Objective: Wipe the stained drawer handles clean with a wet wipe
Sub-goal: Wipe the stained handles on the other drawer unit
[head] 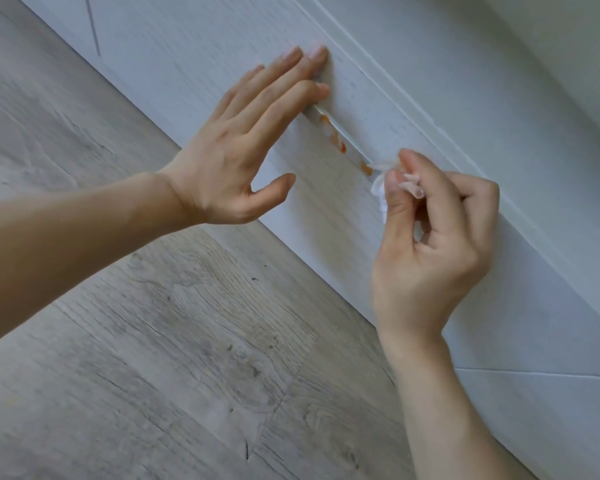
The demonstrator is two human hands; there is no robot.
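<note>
Left hand [236, 150] flat, bracing drawer front [187, 46]; right hand [430, 237] pinches wet wipe [378, 188] against stained handle [340, 140], frame centre

A floor of pale grey wood-look planks [174, 341], with dark knots and fine cracks in the grain, runs diagonally up to the base of a white cabinet with a faint wood texture [430, 98], and soft, even light falls on both without any hard shadows.
</note>
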